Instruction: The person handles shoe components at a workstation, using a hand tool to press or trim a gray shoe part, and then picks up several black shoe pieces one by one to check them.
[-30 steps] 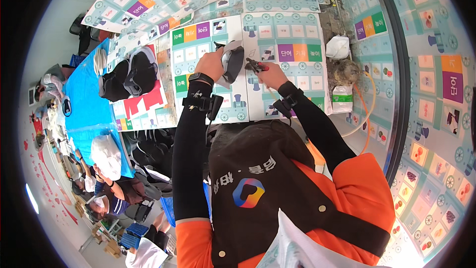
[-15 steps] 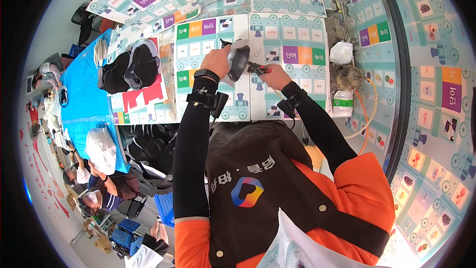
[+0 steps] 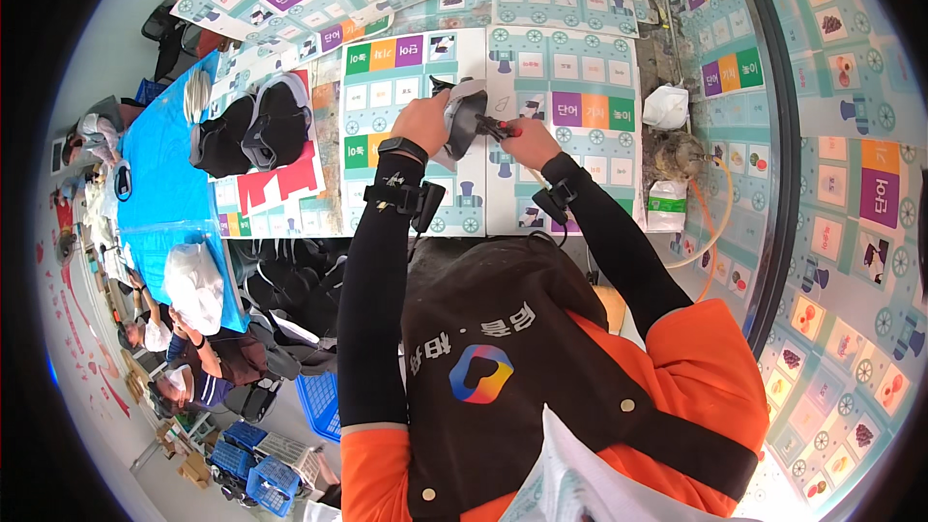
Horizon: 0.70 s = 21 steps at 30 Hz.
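L hand [image 3: 422, 124] was wrapped round a dark grey shoe-shaped piece w/ a pale lining [image 3: 464, 123], fingers curled tight on its left side, holding it up off the table, just above the pale printed board-game sheets [image 3: 570, 68] that covered the worktop. A black smartwatch [image 3: 403, 148] sat on the L wrist, and a small black strapped device [image 3: 418, 201] hung lower on that forearm.

R hand [image 3: 530, 143] was closed on a small tool w/ a red handle [image 3: 501, 127]; its dark tip touched the right edge of the grey piece. Fingers pressed together round the handle; couldn't tell the exact pinch, too small. A second black strapped device [image 3: 553, 201] was on the R forearm. Both arms wore black sleeves under an orange jacket w/ a black apron [image 3: 503, 377].

To the L of the hands, well apart, a pile of black shoe uppers w/ light trim [image 3: 253, 128] lay on the table, next to a red-and-white printed sheet [image 3: 280, 184]. Further L, a bright blue table cover [image 3: 164, 174]. To the R, a crumpled white bag [image 3: 667, 106], a clear glass jar [image 3: 680, 155] and a white-and-green packet [image 3: 665, 205] stood near the table's edge, w/ a thin orange hose [image 3: 715, 222] curving beside them.

Lower L, other people in white caps [image 3: 193, 285] sat at the blue-covered table; blue plastic crates [image 3: 256, 464] stood on the floor.
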Motion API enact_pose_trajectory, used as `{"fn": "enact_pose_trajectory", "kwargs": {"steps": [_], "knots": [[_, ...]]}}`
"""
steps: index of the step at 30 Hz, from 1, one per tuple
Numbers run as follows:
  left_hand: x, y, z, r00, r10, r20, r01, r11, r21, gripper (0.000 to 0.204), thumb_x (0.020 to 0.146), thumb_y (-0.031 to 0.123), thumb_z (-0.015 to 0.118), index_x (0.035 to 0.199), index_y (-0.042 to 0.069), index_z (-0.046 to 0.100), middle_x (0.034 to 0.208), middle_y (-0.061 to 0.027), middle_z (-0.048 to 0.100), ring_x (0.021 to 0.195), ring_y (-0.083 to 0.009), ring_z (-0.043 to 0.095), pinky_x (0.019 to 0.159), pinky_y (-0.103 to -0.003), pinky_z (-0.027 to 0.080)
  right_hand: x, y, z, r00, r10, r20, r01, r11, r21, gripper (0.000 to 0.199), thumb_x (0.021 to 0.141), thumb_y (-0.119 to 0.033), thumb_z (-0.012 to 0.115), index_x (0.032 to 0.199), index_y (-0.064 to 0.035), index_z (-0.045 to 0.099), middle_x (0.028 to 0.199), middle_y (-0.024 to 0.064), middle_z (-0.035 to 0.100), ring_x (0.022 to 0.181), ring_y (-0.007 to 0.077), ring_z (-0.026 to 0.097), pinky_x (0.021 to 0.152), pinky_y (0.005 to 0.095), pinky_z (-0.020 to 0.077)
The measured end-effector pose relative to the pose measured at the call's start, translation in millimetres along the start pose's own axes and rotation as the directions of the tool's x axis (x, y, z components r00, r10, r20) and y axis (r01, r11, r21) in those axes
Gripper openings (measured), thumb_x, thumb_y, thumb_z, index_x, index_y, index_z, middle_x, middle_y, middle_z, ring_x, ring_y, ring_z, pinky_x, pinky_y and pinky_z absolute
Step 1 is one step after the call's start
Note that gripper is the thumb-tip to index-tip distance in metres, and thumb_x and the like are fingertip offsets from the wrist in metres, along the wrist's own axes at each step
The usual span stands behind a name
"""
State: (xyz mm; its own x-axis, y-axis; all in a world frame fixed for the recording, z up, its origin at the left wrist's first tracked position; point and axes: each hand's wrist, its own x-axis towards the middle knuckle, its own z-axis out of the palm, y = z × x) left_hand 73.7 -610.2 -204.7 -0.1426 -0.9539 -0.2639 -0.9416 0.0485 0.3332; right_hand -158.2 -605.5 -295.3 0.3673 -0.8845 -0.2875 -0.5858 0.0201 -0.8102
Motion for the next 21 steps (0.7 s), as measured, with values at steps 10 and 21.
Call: {"fn": "enact_pose_trajectory", "kwargs": {"steps": [10, 21], "knots": [[-8, 5, -4, 1.0, -0.015, -0.003, 0.015, 1.0, -0.006, 0.049, 0.082, 0.003, 0.058, 0.131, 0.008, 0.059, 0.1, -0.0226, 0.071, 0.096, -0.0424, 0.068, 0.084, -0.052, 0.055, -3, 5, 0, 0.995, 0.037, 0.088, -0.045, 0.995, 0.09, 0.03, 0.08, -0.023, 0.06, 0.091, 0.0031, 0.07, 0.085, 0.0281, 0.068, 0.084, 0.0469, 0.065, 0.077, 0.0501, 0.0517], [-10, 8, -1, 1.0, -0.025, -0.016, 0.025, 1.0, -0.007, 0.047, 0.084, 0.004, 0.055, 0.131, 0.008, 0.059, 0.097, -0.0254, 0.07, 0.094, -0.0442, 0.067, 0.083, -0.053, 0.055, -7, 12, -4, 0.981, 0.117, 0.151, -0.134, 0.986, 0.102, 0.03, 0.078, -0.023, 0.063, 0.091, 0.0023, 0.071, 0.081, 0.0249, 0.069, 0.079, 0.042, 0.068, 0.072, 0.0461, 0.0525]]}}
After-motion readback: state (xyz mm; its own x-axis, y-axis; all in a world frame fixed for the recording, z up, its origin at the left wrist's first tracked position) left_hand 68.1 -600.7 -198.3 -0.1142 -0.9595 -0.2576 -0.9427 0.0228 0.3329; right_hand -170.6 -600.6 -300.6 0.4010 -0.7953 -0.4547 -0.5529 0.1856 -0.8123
